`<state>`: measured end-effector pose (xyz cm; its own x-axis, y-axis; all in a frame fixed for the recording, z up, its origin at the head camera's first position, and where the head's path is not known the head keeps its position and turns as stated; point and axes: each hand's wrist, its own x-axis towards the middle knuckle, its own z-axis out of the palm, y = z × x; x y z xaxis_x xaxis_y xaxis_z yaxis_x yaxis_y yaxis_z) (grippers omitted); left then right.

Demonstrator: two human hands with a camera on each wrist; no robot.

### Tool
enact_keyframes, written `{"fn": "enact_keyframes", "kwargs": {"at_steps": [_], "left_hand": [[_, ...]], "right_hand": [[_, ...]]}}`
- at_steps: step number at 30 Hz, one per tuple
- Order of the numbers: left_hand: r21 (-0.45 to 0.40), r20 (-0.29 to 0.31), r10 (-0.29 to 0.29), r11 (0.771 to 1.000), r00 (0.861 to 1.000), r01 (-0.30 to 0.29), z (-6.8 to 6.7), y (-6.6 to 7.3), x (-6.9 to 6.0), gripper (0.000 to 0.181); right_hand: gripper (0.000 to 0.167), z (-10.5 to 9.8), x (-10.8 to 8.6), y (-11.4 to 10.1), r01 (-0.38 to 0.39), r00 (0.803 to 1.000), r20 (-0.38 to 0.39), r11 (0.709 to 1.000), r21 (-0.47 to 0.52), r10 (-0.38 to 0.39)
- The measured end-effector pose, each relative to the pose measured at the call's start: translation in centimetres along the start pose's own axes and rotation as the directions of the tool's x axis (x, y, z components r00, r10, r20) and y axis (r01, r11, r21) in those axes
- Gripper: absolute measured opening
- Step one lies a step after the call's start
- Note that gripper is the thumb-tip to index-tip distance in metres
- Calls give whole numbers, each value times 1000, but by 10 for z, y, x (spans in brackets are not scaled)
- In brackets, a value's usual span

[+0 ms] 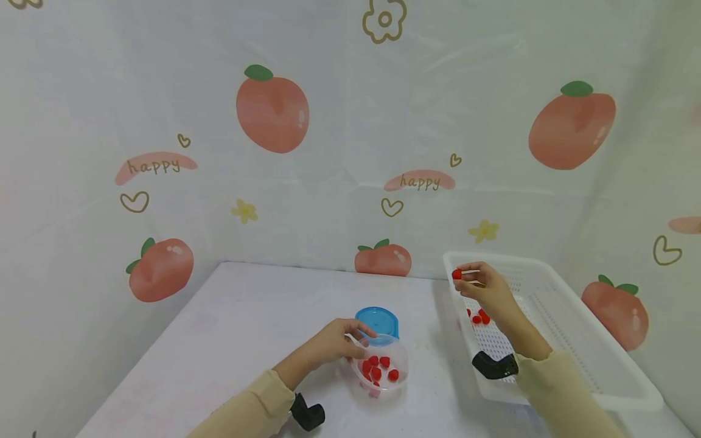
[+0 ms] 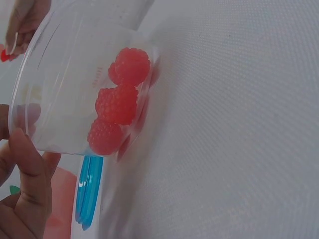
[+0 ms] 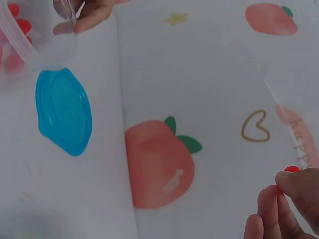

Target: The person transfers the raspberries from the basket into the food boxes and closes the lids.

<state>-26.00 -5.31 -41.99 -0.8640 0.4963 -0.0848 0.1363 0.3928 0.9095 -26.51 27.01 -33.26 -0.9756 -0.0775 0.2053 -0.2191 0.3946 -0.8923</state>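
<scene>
My left hand (image 1: 334,340) grips the rim of a clear plastic tub (image 1: 403,360) on the table, thumb and fingers at its near-left edge. Several red raspberries (image 2: 132,67) lie on the tub's bottom, seen through its wall in the left wrist view. My right hand (image 1: 487,292) is raised over the left side of a white basket (image 1: 553,325), pinching one raspberry (image 1: 457,274) between thumb and fingertips. That same raspberry is mostly hidden behind the thumb in the right wrist view. A few more raspberries (image 1: 484,319) lie in the basket below this hand.
A round blue lid (image 1: 378,321) lies on the white table (image 1: 263,304) just behind the tub. The basket has raised walls and stands at the table's right side. Behind everything hangs a white cloth (image 1: 339,121) printed with peaches and hearts.
</scene>
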Motion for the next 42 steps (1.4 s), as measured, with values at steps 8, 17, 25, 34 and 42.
{"fn": "enact_keyframes", "kwargs": {"at_steps": [8,17,25,34,42], "left_hand": [[5,-2,-3,1000,1000,3,0,2,-1,28],[-8,12,2,1000,1000,-1,0,2,-2,30],[-6,6,-1,1000,1000,1,0,3,-3,30],[13,-2,-6,1000,1000,6,0,2,-2,30],[16,-3,-5,1000,1000,5,0,2,-2,29]], "right_hand": [[36,28,-11,-18,49,998,31,999,-7,-49],[35,53,-24,-32,33,998,49,999,-3,-33],[34,67,-34,-33,45,994,92,996,79,-52],[33,81,-41,-29,70,984,152,991,111,-87],[33,95,-49,-15,72,977,187,986,150,-100]]}}
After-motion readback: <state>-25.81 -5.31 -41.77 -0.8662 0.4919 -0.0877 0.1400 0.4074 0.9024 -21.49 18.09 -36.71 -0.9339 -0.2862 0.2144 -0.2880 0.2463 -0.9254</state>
